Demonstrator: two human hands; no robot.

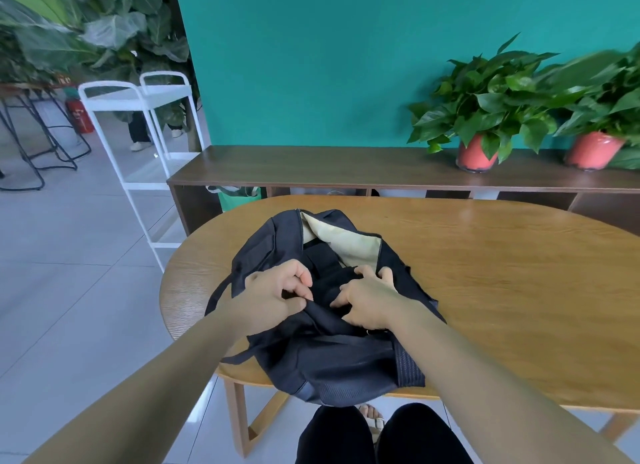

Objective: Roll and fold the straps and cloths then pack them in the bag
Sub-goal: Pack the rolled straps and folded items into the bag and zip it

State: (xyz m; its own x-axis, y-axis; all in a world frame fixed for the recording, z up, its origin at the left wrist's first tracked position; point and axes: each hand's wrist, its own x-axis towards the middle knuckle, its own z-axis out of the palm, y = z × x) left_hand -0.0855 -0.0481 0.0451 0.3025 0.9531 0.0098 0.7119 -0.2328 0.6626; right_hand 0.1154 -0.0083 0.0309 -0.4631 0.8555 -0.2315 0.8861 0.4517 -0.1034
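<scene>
A dark navy bag (329, 359) lies on the left end of the wooden table (502, 290), its mouth unzipped and its cream lining (343, 242) showing at the far side. Dark cloth (323, 283) sits inside the mouth, and a black strap piece (320, 255) shows behind it. My left hand (273, 294) pinches the near edge of the bag's opening. My right hand (367, 302) presses on the dark cloth in the opening, fingers curled around it. A bag strap (221, 290) hangs off the table's left edge.
Behind the table stands a low brown shelf unit (346, 167) with two potted plants (485, 117) in red pots at the right. A white wire cart (145, 134) stands at the left on the tiled floor. My knees show under the table's near edge.
</scene>
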